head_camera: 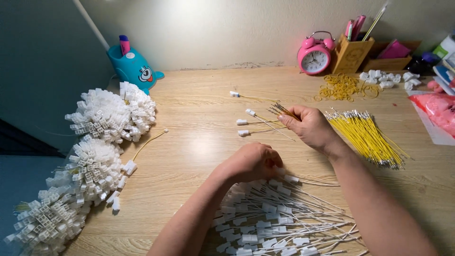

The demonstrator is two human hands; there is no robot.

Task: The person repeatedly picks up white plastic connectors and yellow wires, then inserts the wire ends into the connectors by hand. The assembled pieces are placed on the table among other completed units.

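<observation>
Head view: the right hand (310, 127) pinches a small bunch of yellow wires (283, 112) between thumb and fingertips, their ends fanning out past the fingers, while the left hand (253, 162) is curled down with its fingers on the heap of white-wired connectors (275, 218) just beneath them. The loose pinch could let wires slip out. The left fingers, dragging through the tangled heap, might snag neighbouring leads and pull several up together.
</observation>
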